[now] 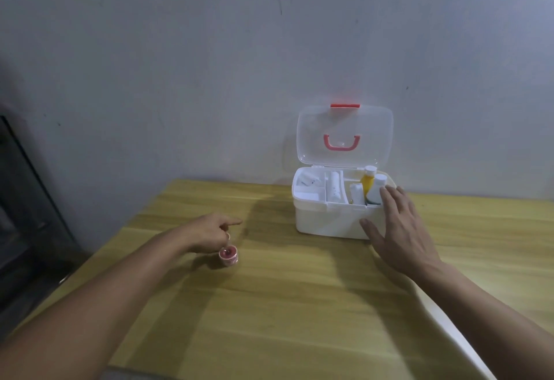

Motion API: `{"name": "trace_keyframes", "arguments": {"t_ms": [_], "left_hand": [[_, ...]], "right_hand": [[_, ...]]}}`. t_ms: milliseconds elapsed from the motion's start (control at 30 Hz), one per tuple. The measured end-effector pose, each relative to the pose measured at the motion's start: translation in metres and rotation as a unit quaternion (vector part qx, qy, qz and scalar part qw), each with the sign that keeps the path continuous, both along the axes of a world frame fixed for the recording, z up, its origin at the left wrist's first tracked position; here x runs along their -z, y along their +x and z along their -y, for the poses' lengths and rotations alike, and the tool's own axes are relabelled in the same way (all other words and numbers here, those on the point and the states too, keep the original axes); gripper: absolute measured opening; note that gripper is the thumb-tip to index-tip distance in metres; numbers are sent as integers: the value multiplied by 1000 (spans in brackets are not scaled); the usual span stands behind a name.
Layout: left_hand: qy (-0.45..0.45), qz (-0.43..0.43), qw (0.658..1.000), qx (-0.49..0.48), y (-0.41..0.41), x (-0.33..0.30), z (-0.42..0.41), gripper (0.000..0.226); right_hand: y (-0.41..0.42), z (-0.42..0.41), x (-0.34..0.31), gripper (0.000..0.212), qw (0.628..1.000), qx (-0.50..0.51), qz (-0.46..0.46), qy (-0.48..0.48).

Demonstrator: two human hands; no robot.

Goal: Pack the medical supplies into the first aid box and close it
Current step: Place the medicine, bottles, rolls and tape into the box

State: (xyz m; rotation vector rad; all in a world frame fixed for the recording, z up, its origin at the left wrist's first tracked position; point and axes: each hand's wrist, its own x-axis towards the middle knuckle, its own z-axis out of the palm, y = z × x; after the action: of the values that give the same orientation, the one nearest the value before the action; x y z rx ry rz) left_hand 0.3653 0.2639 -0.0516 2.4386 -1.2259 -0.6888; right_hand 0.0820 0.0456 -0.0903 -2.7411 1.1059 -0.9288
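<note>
The first aid box (332,217) stands on the tabletop (299,304) near its far edge, toward the right side, close to the wall. Its clear lid (344,136) is raised upright on the rear hinge, red handle (341,143) and red latch (345,106) visible. The tray compartments already hold white items, and a yellow bottle (367,180) and a white bottle (377,189) stand upright at the right end, their caps rising above the rim.

One item remains outside: a small pink roll (229,255), apparently tape, near the left side of the tabletop, well apart from the box.

Left hand (209,234): positioned directly over the roll, index finger extended, remaining fingers curled down toward it. Whether the fingers have closed on the roll cannot be told; contact is hidden.

Right hand (395,229): fingers spread and empty, held at the box's front right corner, fingertips beside the white bottle, thumb against or just in front of the front wall.

Hazards from this state:
- The roll is small and round. A shallow pinch may let it slip and roll toward the left edge.
- The right fingertips may tip the upright bottles, which are narrow-based.
- The bottles' height may obstruct the lid, preventing the latch from engaging.
- Pushing the box without bracing may slide it toward the wall.
</note>
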Motion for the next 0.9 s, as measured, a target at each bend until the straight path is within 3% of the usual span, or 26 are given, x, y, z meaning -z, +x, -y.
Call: {"name": "trace_keyframes", "arguments": {"t_ms": [100,167,300,467,633,767,900], "left_hand": [[37,-23,999,31,1,-2,-13,78],[48,12,997,60,0,3,-17,81],[-13,82,995,63,-7,12,-13,36],[-35,71,996,35,-13,3,2,42],[-134,38,988,74,-33,-41,44,25],[-196,40,978,60,-60,-71,85,24],[-195,33,979,56,-77,-75,116,28]], "right_hand": [[1,0,0,75,1000,2,2,3],[1,0,0,74,1000,1,5,2],[1,-2,-2,74,1000,1,5,6],[-1,-2,-3,74,1000,-2,-1,6],[-1,-3,-5,74,1000,-5,-2,11],[-3,-2,-4,76,1000,-6,-1,6],[-3,-3,-4,88,1000,-9,-9,2]]}}
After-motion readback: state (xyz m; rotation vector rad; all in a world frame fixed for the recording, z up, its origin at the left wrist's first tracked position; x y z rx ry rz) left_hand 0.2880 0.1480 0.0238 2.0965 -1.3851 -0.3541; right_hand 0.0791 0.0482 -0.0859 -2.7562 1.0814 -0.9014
